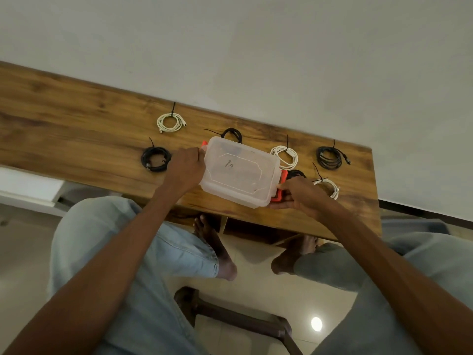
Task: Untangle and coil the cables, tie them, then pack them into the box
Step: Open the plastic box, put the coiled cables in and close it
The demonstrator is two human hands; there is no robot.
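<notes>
A clear plastic box [240, 171] with its lid on and orange-red latches sits near the front edge of the wooden table [76, 129]. My left hand [188, 166] grips its left end by the latch. At the right end, my right hand [299, 194] curls around the orange latch [277, 197]. Several coiled, zip-tied cables lie around the box: a white coil [170, 122] and a black coil [155, 158] on the left, a black coil [231, 134] behind the box, a white coil [285, 156], a black coil [330, 157] and a white coil [329, 187] on the right.
Another black coil [297, 173] is partly hidden behind my right hand. A plain wall runs behind the table. Below the table's front edge are my knees, bare feet and a dark stool [238, 319] on a tiled floor.
</notes>
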